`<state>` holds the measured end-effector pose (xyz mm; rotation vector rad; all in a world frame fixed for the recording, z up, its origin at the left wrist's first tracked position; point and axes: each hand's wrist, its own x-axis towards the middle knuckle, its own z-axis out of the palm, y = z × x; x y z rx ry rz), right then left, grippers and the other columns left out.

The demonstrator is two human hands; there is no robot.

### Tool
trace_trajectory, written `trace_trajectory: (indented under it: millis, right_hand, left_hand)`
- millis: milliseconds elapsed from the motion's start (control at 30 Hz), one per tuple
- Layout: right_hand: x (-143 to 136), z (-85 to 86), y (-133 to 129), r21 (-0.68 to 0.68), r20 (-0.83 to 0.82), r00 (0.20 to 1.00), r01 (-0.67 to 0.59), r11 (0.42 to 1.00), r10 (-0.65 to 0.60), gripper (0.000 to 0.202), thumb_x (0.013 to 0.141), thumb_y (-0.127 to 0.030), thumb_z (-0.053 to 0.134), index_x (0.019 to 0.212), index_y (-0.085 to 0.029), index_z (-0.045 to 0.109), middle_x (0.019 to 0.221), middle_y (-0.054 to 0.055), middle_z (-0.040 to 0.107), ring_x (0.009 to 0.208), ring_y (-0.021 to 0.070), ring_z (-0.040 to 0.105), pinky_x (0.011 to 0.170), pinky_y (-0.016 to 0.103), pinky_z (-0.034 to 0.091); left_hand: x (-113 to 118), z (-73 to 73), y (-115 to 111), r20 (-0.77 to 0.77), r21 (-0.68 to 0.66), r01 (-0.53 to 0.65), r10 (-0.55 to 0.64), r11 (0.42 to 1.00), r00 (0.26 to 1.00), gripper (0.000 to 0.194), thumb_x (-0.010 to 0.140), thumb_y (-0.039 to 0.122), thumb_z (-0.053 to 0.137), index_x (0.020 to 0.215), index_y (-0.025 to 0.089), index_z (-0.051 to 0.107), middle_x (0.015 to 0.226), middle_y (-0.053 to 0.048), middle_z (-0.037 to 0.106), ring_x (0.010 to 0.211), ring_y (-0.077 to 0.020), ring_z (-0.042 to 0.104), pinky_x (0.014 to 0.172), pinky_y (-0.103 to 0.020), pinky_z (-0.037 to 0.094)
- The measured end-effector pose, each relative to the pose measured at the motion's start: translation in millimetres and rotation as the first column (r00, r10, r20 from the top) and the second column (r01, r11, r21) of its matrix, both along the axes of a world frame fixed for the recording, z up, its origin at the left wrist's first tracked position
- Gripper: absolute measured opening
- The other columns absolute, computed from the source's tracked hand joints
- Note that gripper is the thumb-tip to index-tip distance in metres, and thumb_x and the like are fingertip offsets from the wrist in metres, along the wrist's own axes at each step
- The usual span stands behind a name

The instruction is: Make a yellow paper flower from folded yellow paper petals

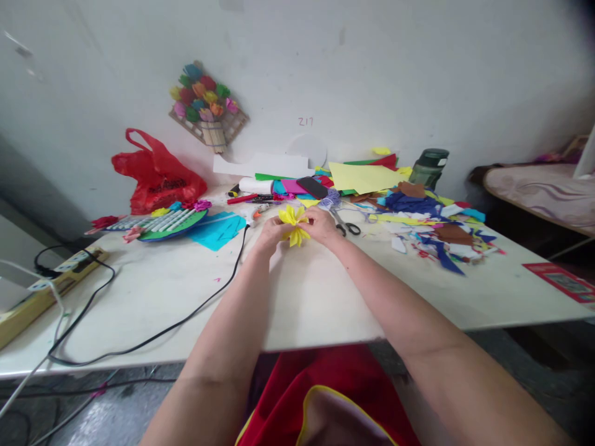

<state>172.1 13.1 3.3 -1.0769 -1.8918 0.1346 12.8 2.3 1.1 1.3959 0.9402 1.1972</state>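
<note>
A yellow paper flower [294,230] with pointed petals is held up above the middle of the white table. My left hand [272,230] pinches it from the left side, and my right hand [321,224] grips it from the right. The fingertips meet around its centre and partly hide it. Just left of my left hand lies a glue gun [250,217] with a black cord. Black-handled scissors [348,228] rest beside my right hand. Purple yarn [331,199] sits behind my right hand.
Paper scraps [437,223] heap up on the right, with a green bottle [430,168] behind. A red bag [155,176], a decorated green board [174,226] and blue paper [216,230] are left. The cord [186,328] crosses to a power strip [56,291].
</note>
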Motion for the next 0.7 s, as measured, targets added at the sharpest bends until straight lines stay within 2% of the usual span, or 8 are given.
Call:
trace_trajectory:
  millis: [133,233,333,533,700]
  right_hand:
    - [-1,-2.7,3,0.0,-0.04,0.998,0.05,0.999,-0.05,0.009,0.069,-0.021,0.065,0.06,-0.021,0.064,0.076,0.002,0.061,0.074,0.0167,0.056,0.066,0.028,0.044]
    - [-1,-4.6,6,-0.002,-0.116,0.992,0.045,0.999,-0.045,0.012,0.069,-0.023,0.064,0.058,-0.021,0.061,0.079,0.003,0.061,0.076,0.0174,0.057,0.068,0.03,0.045]
    - [-1,-5.3,8,-0.006,-0.169,0.985,0.011,1.0,-0.012,0.01,0.068,-0.025,0.063,0.06,-0.021,0.06,0.081,0.004,0.062,0.079,0.0179,0.058,0.07,0.03,0.046]
    - [-2,-1.7,4,-0.035,-0.183,0.982,-0.043,0.998,0.036,0.01,0.069,-0.026,0.059,0.061,-0.02,0.058,0.081,0.005,0.06,0.078,0.0183,0.057,0.07,0.031,0.046]
    - [1,6.1,-4,-0.087,-0.221,0.974,-0.074,0.993,0.053,0.026,0.078,-0.04,0.052,0.067,-0.019,0.061,0.075,0.003,0.059,0.074,0.0171,0.055,0.071,0.031,0.043]
  left_hand:
    - [1,2.3,-2,-0.069,-0.046,-0.014,0.011,0.999,0.998,0.031,0.053,0.029,0.072,0.079,0.015,0.064,0.069,-0.001,0.062,0.056,-0.011,0.054,0.054,-0.023,0.042]
    - [1,3.5,-2,-0.121,-0.047,-0.105,0.099,0.993,0.988,0.031,0.052,0.031,0.074,0.076,0.015,0.063,0.065,0.001,0.059,0.056,-0.01,0.053,0.052,-0.021,0.039]
    - [1,3.9,-2,-0.108,-0.015,-0.155,0.153,0.988,0.982,0.033,0.05,0.032,0.076,0.075,0.015,0.062,0.062,0.002,0.057,0.054,-0.0091,0.051,0.05,-0.021,0.036]
    - [2,7.3,-7,-0.047,-0.049,-0.035,0.032,0.998,0.998,0.041,0.05,0.033,0.078,0.083,0.016,0.062,0.07,-0.001,0.064,0.06,-0.0124,0.057,0.056,-0.024,0.042]
    - [0,4.3,-4,-0.073,-0.025,-0.062,0.06,0.998,0.996,0.044,0.05,0.032,0.078,0.087,0.014,0.062,0.075,-0.003,0.066,0.065,-0.0156,0.061,0.062,-0.027,0.046]
